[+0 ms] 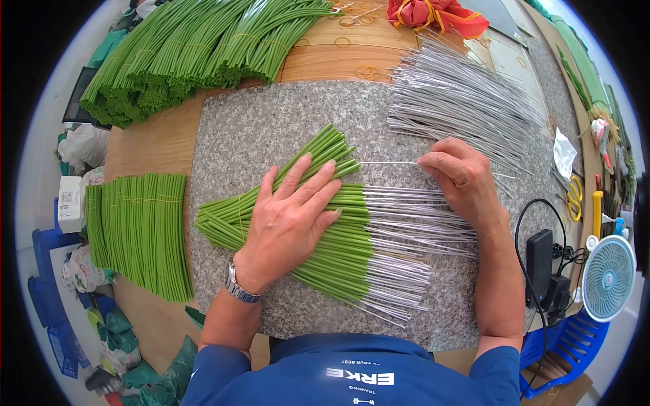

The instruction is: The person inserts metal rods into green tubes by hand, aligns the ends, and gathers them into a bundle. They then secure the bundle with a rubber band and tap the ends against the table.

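Thin green plastic tubes (338,260) fan out on the grey speckled board (284,111), gathered by a rubber band at their left end. My left hand (284,213) lies flat across them with its fingers spread. Between thumb and fingers, my right hand (464,179) pinches the right end of a thin metal wire (389,162). The wire's left end meets the opening of one tube at the upper part of the fan. Many metal wires (413,220) stick out of the lower tubes. Several tubes (328,143) at the top show no wire.
Loose metal wires (460,95) lie at the upper right. Banded green tube bundles (196,47) are heaped at the back left; more tubes (139,233) lie at left. On the right are yellow scissors (575,198), a black adapter (539,264) with cable and a small fan (608,277).
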`<state>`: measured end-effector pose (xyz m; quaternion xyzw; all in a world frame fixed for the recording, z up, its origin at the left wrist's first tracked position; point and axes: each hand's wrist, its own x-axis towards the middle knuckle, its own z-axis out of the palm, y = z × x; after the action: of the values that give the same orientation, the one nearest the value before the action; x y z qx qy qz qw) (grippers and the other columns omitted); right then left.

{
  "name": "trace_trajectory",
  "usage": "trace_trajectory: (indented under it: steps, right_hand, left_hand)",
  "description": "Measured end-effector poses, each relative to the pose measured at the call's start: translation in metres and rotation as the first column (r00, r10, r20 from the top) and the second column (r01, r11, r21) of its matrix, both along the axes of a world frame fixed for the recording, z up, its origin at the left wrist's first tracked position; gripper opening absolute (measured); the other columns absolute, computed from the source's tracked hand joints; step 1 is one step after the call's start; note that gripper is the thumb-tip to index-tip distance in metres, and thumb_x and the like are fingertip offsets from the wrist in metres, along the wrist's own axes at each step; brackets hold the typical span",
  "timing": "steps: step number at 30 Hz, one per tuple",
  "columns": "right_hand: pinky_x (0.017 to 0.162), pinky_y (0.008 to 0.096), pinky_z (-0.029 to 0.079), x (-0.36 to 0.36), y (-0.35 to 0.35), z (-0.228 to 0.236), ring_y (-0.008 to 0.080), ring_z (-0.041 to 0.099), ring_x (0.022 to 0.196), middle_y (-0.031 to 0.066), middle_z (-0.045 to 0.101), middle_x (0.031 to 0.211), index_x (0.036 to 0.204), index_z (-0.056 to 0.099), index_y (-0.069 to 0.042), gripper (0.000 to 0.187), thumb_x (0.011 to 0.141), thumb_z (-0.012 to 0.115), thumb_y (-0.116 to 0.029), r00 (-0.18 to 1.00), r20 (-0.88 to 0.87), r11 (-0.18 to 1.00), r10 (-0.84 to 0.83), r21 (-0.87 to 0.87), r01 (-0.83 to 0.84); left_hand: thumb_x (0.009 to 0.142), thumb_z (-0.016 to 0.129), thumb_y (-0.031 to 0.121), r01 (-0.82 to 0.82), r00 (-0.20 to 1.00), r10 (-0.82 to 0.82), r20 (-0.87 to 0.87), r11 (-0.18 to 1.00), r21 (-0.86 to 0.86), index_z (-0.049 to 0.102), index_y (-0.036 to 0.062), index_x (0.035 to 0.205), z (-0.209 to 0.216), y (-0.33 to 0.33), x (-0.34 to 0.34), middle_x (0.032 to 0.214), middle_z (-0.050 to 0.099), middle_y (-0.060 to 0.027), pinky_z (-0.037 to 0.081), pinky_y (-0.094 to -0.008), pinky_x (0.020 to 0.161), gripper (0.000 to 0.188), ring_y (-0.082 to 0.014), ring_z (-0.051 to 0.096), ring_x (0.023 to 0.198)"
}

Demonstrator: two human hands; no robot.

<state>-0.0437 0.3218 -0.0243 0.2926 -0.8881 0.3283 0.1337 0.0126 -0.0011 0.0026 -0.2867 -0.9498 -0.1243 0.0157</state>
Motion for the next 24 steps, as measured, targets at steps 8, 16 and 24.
trace_trajectory:
  steps: [8, 16, 24]
  right_hand:
    - [0.076, 0.0412, 0.06, 0.0017, 0.0011, -0.0011, 0.0303, 0.074, 0.089, 0.0093, 0.075, 0.097, 0.097, 0.079, -0.007, 0.008, 0.09, 0.08, -0.005, 1.0, 0.014, 1.0, -0.013, 0.001, 0.013]
    - [0.076, 0.0415, 0.06, -0.0005, 0.0005, 0.0002, 0.0299, 0.074, 0.088, 0.009, 0.074, 0.096, 0.097, 0.078, -0.007, 0.01, 0.088, 0.079, -0.004, 1.0, 0.02, 1.0, 0.004, 0.026, -0.004]
    - [0.08, 0.0434, 0.054, -0.0033, -0.0038, 0.0004, 0.029, 0.07, 0.089, 0.0063, 0.071, 0.092, 0.094, 0.076, -0.01, 0.016, 0.081, 0.072, 0.0, 0.993, -0.098, 0.995, 0.064, 0.082, -0.057]
  left_hand:
    - [0.104, 0.07, 0.031, 0.001, 1.0, -0.001, -0.002, 1.0, 0.007, 0.071, 0.0126, 0.141, -0.0002, 0.0003, 0.0014, 0.161, 0.061, -0.0065, 0.033, -0.0606, 0.124, 0.041, -0.0354, 0.049, 0.154]
    - [0.104, 0.071, 0.031, 0.008, 1.0, -0.008, -0.002, 1.0, 0.009, 0.071, 0.0128, 0.141, -0.0032, 0.0004, -0.0017, 0.161, 0.06, -0.0065, 0.033, -0.0605, 0.124, 0.041, -0.0353, 0.049, 0.154]
    - [0.098, 0.077, 0.026, 0.007, 1.0, -0.007, 0.003, 0.999, 0.035, 0.073, 0.011, 0.137, 0.0028, -0.0002, -0.0017, 0.158, 0.063, -0.0079, 0.037, -0.0622, 0.12, 0.042, -0.0351, 0.053, 0.15]
